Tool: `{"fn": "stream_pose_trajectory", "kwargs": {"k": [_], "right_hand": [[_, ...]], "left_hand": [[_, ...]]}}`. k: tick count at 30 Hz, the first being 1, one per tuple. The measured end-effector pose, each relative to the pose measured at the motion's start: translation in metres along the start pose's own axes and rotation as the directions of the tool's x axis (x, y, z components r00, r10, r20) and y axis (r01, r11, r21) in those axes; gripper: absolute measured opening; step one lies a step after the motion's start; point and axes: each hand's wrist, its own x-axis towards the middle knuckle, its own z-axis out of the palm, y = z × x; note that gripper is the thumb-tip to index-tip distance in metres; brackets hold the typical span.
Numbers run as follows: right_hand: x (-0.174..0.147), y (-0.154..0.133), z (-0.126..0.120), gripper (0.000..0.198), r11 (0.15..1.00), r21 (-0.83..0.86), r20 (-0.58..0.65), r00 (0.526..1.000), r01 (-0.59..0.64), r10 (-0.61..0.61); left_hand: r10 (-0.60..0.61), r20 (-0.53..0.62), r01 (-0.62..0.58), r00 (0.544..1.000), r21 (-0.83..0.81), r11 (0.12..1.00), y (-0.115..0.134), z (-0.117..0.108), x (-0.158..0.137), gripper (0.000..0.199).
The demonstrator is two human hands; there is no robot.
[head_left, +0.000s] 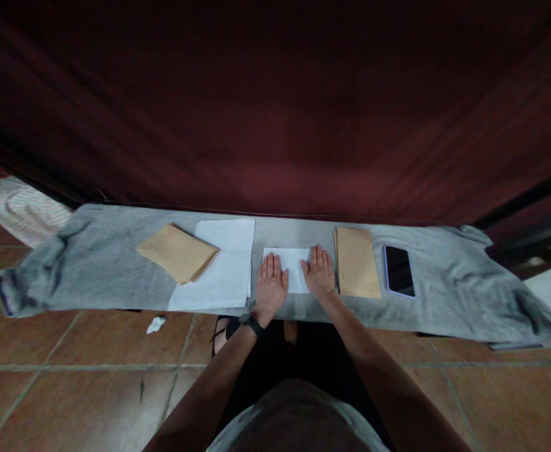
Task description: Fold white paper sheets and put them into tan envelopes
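Observation:
A small white sheet of paper (296, 270), perhaps folded, lies flat on the grey cloth in front of me. My left hand (272, 282) rests palm down on its left end, fingers stretched out and pointing away from me. On the right end, my right hand (319, 271) also lies flat with its fingers extended. Just right of that hand is a stack of brown envelopes (358, 262). To the left are larger white sheets (228, 263), with another stack of brown envelopes (179, 252) lying askew over their left side.
The grey cloth (110, 263) covers a long narrow surface. A phone (400, 271) with a dark screen lies right of the envelopes. Behind rises a dark red panel (275, 138). A crumpled white scrap (155, 324) is on the tiled floor (106, 345).

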Motion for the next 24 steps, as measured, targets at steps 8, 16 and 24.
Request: {"fn": "stream_pose_trajectory", "kwargs": {"k": [8, 16, 24], "right_hand": [[-0.049, -0.015, -0.035, 0.060, 0.981, 0.045, 0.131, 0.972, 0.188, -0.193], [-0.082, -0.012, -0.038, 0.057, 0.989, -0.002, 0.050, 0.988, 0.147, -0.147], [-0.094, -0.002, -0.042, 0.063, 0.994, -0.017, 0.006, 0.994, 0.106, -0.106]], "left_hand": [[-0.183, 0.083, 0.188, 0.980, -0.054, 0.981, -0.003, -0.011, -0.028, 0.059], [0.073, 0.051, -0.076, 0.996, 0.052, 0.996, 0.009, -0.018, -0.048, 0.058], [-0.032, -0.033, 0.033, 0.999, 0.028, 0.999, -0.003, -0.014, -0.054, 0.058]]}}
